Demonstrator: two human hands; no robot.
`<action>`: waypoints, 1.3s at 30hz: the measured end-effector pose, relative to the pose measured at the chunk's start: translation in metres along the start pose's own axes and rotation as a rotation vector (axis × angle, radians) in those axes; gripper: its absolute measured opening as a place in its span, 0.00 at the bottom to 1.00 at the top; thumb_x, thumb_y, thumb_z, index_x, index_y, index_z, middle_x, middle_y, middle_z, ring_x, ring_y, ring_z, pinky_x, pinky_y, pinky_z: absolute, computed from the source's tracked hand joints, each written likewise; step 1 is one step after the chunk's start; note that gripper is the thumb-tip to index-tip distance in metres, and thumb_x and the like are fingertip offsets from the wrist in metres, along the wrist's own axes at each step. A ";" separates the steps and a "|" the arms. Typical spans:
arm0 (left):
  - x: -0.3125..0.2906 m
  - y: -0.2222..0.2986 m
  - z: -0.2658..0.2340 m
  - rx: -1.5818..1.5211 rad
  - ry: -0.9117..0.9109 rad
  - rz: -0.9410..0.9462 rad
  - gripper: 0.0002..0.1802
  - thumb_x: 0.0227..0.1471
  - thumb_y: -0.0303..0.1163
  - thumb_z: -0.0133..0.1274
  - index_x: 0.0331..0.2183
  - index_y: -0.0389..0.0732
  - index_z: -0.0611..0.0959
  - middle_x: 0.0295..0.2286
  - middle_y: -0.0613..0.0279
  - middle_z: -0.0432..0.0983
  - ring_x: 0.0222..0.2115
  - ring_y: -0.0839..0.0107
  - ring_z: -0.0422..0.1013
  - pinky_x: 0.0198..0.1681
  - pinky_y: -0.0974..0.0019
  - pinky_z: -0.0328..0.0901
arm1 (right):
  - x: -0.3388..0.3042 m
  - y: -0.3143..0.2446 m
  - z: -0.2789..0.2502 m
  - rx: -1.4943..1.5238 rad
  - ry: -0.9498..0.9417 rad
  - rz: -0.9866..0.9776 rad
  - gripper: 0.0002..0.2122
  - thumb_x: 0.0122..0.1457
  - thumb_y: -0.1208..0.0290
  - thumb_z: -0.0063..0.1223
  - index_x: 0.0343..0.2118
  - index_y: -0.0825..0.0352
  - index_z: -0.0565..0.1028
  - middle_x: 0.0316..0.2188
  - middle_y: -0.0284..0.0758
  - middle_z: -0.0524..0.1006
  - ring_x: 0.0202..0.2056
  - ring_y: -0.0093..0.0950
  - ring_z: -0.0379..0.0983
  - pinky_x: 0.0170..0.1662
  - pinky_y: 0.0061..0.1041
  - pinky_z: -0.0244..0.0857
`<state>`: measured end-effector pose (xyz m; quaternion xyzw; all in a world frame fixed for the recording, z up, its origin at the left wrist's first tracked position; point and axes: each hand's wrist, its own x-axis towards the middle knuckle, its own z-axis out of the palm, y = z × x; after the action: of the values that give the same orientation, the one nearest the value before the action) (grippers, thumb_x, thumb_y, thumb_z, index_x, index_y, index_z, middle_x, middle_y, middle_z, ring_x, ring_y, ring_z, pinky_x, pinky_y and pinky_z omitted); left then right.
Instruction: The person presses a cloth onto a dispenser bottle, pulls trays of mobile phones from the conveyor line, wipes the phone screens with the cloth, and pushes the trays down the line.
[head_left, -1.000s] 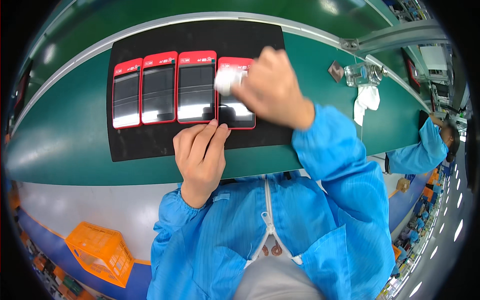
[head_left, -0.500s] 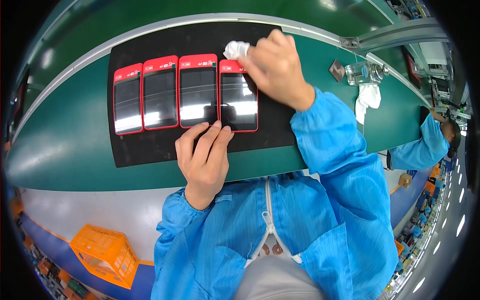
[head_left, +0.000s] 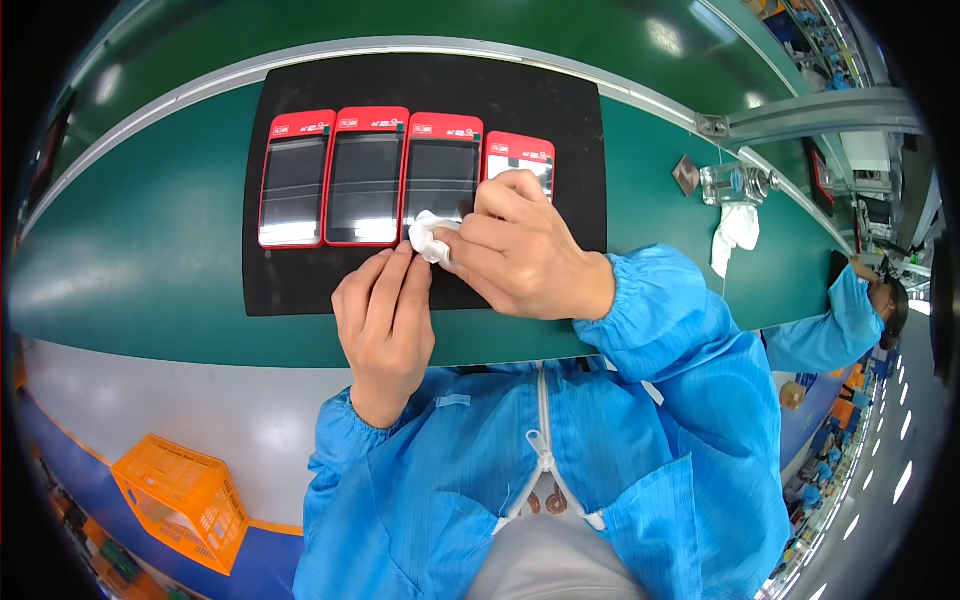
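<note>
Several red handheld devices with dark glossy screens lie side by side on a black mat (head_left: pixel 290 290). My right hand (head_left: pixel 525 245) pinches a crumpled white cloth (head_left: pixel 428 236) over the lower end of the third device from the left (head_left: pixel 443 165). Its fingers and wrist hide much of the rightmost device (head_left: pixel 530 150). My left hand (head_left: pixel 385 315) rests palm down with fingers stretched out, holding nothing; its fingertips reach the bottom edges of the second device (head_left: pixel 365 180) and the third, close by the cloth. The leftmost device (head_left: pixel 293 185) is untouched.
The mat lies on a green table (head_left: pixel 130 240). To the right are a clear glass bottle (head_left: pixel 735 185), a small brownish square piece (head_left: pixel 686 175) and another white cloth (head_left: pixel 736 232). An orange crate (head_left: pixel 180 500) stands on the floor at lower left. Another person (head_left: pixel 830 325) works at far right.
My right hand has brought the cloth from the top of the rightmost device down and left to the third one's lower end. My left fingertips have shifted slightly left along the devices' bottom edges.
</note>
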<state>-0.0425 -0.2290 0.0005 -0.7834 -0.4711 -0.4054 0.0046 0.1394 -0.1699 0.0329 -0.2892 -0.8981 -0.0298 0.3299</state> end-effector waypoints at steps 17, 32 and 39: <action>-0.004 -0.024 -0.020 0.136 -0.031 -0.114 0.16 0.44 0.23 0.61 0.39 0.34 0.82 0.41 0.54 0.75 0.42 0.59 0.69 0.42 0.62 0.65 | 0.046 0.060 0.013 -0.198 -0.003 0.137 0.05 0.51 0.66 0.59 0.22 0.60 0.79 0.15 0.28 0.69 0.25 0.29 0.62 0.31 0.34 0.50; 0.000 -0.032 -0.032 0.129 0.056 -0.177 0.21 0.41 0.22 0.63 0.42 0.32 0.81 0.43 0.52 0.75 0.43 0.57 0.69 0.44 0.61 0.66 | 0.044 -0.011 0.037 0.040 -0.095 -0.071 0.06 0.44 0.68 0.62 0.23 0.62 0.77 0.18 0.30 0.65 0.29 0.31 0.63 0.37 0.38 0.58; 0.000 -0.042 -0.034 0.239 -0.030 -0.111 0.18 0.45 0.24 0.61 0.41 0.35 0.82 0.40 0.56 0.77 0.44 0.59 0.69 0.45 0.62 0.62 | 0.079 0.061 0.045 -0.169 -0.024 0.096 0.07 0.54 0.65 0.59 0.25 0.62 0.80 0.18 0.29 0.71 0.27 0.29 0.62 0.35 0.32 0.53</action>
<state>-0.0949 -0.2184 0.0076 -0.7561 -0.5585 -0.3342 0.0683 0.0982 -0.0690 0.0374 -0.3591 -0.8814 -0.0863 0.2944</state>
